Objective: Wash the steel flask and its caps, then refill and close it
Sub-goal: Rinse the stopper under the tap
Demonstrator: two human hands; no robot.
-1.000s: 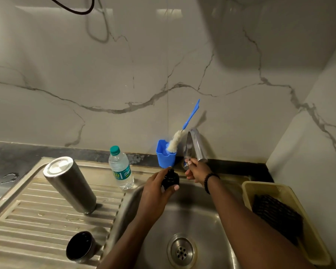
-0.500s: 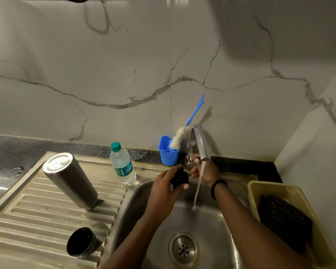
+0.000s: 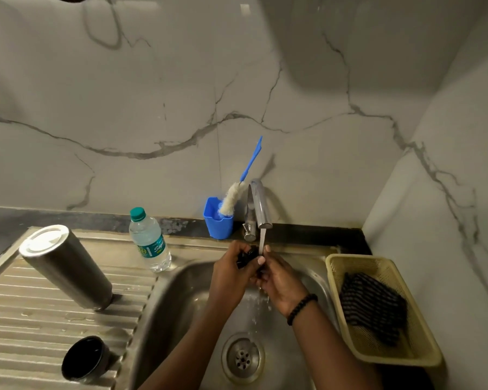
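Water now runs from the tap (image 3: 261, 205), and the right hand (image 3: 279, 280) has left its lever to join the left hand (image 3: 231, 273) gripping the small black cap (image 3: 247, 256) under the stream; rinsing has begun, while the steel flask (image 3: 64, 266) waits upturned on the drainboard (image 3: 26, 319)

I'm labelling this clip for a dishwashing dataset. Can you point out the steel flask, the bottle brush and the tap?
steel flask (image 3: 68, 270), head view, on the side of its body.
bottle brush (image 3: 231, 199), head view, on its white bristles.
tap (image 3: 261, 205), head view, on the spout.
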